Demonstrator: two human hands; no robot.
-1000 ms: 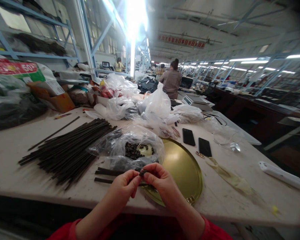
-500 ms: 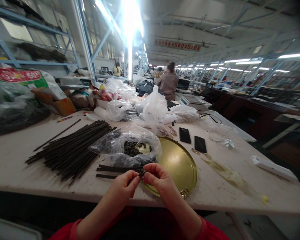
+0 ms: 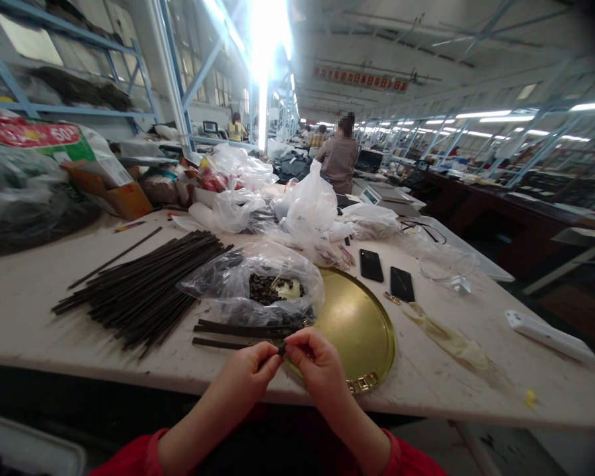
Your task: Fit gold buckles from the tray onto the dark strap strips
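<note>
My left hand [image 3: 250, 375] and my right hand [image 3: 316, 365] meet at the table's near edge, both pinched on a small dark piece [image 3: 280, 348] held between the fingertips. What the piece is stays too small to name. Just beyond the hands lie two short black strips [image 3: 228, 336]. Behind them sits a clear plastic bag of small dark parts [image 3: 265, 289]. A round gold tray [image 3: 357, 324] lies to the right of the bag, partly under my right hand. A large pile of long black strips [image 3: 143, 291] spreads over the table to the left.
Two black phones [image 3: 387, 274] lie beyond the tray. A white remote-like device [image 3: 550, 336] rests at the right. Plastic bags [image 3: 302, 205] and boxes [image 3: 109, 185] crowd the back of the table [image 3: 30, 311]. A person [image 3: 340, 158] stands with their back turned further off.
Both hands stay pinched together on the small piece, with only slight finger shifts. The view has wobbled a little.
</note>
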